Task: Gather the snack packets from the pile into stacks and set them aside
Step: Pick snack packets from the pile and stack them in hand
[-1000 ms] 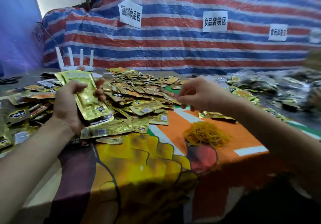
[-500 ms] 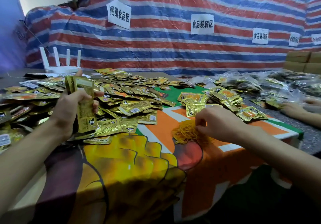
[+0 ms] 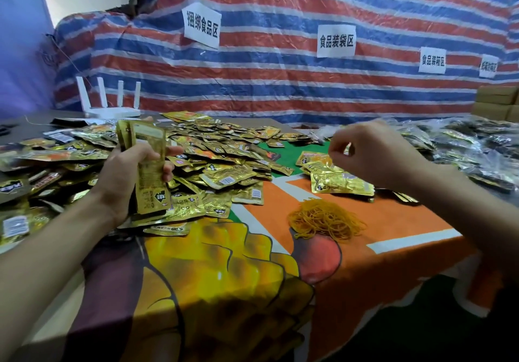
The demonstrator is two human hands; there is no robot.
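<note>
Stack [image 3: 148,170] of gold snack packets: left-centre of frame, held clear of the desk [image 3: 393,221], long axis near upright, top edge leaning slightly away toward the upper left. Packets look squared up, edges roughly flush.

Left hand [image 3: 126,182] wraps the stack's middle, thumb on the near face, fingers curled round the far side. Top and bottom thirds stick out free, so there's room for a band to go on from either end.

Loose pile [image 3: 219,162] sits right behind and beside the stack, spreading over the centre and left of the desk. Plenty still unsorted.

Right hand [image 3: 376,156]: right of centre, about level with the stack, well apart from it. Fingers curled, thumb and forefinger tips drawn together like a pinch. Can't tell if a band is in there, too small to see.

Rubber bands [image 3: 325,221]: a heap lower in frame, between the two hands but nearer the right. Finished stacks [image 3: 339,183] lie flat just below the right hand, near the heap.

My read: banding step, task early. Next move hinges on the right hand crossing left to the upright stack, or the stack tipping toward it. Risk: the foil looks slick, so the packets may fan out if the grip loosens.
</note>
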